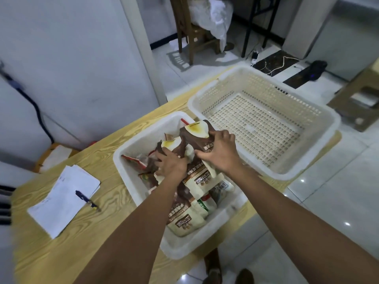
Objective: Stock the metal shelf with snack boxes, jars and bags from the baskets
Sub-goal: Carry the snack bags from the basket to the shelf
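Item under handling: two brown-and-cream snack bags, both still within the near basket at centre frame. The right hand has its fingers and thumb curled round the taller bag, whose top stands above the basket rim. The left hand is closed on the neck of the shorter bag, just beside the first. Neither bag is clear of the basket.

Step in hand, as judged: picking stock from the basket, one bag per hand, ahead of carrying it to the metal shelf. The shelf is not in view. The next move calls for lifting both bags straight up and free of the packets lying against them, then turning away from the counter to find the shelf.

Near basket contents: further bags of the same brand stacked at the lower end, a green-and-white packet, and a red-edged packet at the left. No boxes or jars can be made out.

Far basket, centre right: its perforated floor shows from wall to wall.

Surroundings: papers and a pen lie on the counter at lower left; a wooden chair stands at top centre.
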